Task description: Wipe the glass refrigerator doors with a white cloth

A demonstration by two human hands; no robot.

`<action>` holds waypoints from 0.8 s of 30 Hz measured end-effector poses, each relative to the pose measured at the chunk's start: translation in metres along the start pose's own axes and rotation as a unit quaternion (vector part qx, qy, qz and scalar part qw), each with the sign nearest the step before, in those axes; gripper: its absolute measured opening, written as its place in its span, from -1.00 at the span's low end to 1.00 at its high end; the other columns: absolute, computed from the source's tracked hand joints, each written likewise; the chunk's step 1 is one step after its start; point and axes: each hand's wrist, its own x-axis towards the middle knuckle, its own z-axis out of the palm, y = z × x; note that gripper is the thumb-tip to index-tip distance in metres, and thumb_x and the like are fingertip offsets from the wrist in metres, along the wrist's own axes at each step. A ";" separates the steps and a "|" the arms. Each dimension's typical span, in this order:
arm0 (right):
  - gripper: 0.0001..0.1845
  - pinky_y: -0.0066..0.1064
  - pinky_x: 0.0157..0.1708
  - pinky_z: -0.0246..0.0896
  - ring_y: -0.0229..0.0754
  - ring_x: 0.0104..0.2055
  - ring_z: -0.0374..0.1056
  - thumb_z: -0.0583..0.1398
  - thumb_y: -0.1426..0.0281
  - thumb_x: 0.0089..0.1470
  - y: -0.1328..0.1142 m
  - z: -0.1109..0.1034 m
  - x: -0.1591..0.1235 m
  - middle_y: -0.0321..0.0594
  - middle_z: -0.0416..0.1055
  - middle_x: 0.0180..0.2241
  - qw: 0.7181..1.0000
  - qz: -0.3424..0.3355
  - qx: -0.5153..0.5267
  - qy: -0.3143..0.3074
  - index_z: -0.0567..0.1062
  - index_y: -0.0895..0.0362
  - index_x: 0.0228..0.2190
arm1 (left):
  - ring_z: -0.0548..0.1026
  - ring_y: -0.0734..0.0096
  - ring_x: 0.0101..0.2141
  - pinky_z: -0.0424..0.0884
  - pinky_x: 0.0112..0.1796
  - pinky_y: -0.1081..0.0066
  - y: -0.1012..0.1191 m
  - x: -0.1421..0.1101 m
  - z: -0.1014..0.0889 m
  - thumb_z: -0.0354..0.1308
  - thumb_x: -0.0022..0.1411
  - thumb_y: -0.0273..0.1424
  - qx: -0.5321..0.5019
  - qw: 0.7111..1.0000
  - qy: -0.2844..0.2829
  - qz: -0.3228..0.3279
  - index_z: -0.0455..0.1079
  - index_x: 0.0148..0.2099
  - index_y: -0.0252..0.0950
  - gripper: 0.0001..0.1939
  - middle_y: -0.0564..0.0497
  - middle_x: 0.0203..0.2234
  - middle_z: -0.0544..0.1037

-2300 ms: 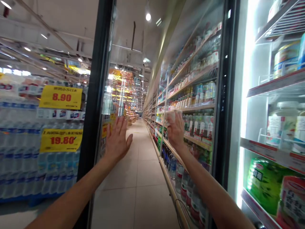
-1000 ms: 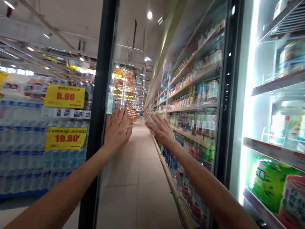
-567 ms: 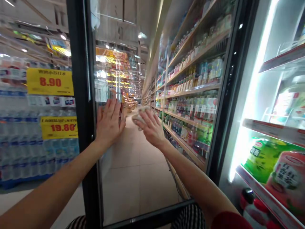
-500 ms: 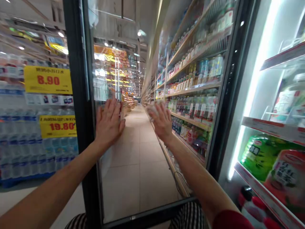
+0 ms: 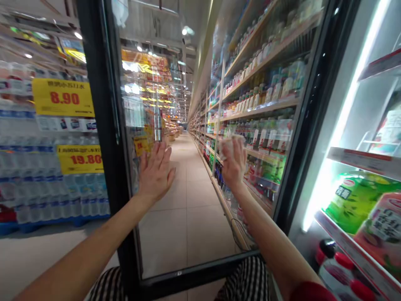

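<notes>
My left hand (image 5: 156, 173) lies flat and spread on the stiff, slick, breakable glass door (image 5: 188, 234), while my right hand (image 5: 234, 164), beside it, bunches a soft, light cloth (image 5: 226, 146) against the pane.

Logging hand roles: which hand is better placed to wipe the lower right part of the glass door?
Right. The right hand already presses the cloth on the glass door; the left hand lies flat, empty.

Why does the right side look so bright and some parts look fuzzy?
In the head view, a light strip inside the open fridge glares white and washes out the shelves beside it; the right hand and its cloth are smeared by motion on the glass door; the left hand looks sharper.
</notes>
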 end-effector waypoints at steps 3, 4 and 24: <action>-0.43 0.08 0.17 -0.20 -0.01 0.29 -0.27 -0.12 0.50 0.09 0.017 -0.002 0.012 -0.17 -0.12 0.24 0.989 0.130 -0.008 0.065 0.07 0.02 0.15 | -0.13 0.20 0.23 -0.22 0.16 0.04 0.006 -0.006 0.001 -0.06 0.20 -0.34 -0.006 1.000 -0.012 -0.015 -0.23 0.28 -0.28 -0.34 -0.15 0.23 -0.06; -0.43 0.08 0.17 -0.21 -0.01 0.29 -0.28 -0.11 0.50 0.09 0.011 -0.001 0.009 -0.17 -0.13 0.24 0.991 0.126 -0.002 0.054 0.08 0.02 0.15 | -0.14 0.20 0.23 -0.23 0.16 0.04 0.008 -0.007 0.002 -0.06 0.19 -0.33 -0.010 1.000 -0.014 -0.022 -0.24 0.29 -0.28 -0.33 -0.15 0.24 -0.08; -0.42 -0.09 0.17 -0.07 -0.11 0.26 -0.13 0.04 0.55 0.03 -0.035 -0.001 -0.048 -0.27 0.13 0.15 0.989 -0.118 0.031 -0.088 0.21 -0.14 0.07 | -0.11 0.22 0.22 -0.21 0.17 0.07 0.026 -0.030 0.003 -0.05 0.18 -0.43 -0.008 0.999 -0.035 -0.002 -0.11 0.26 -0.37 -0.38 -0.19 0.19 0.05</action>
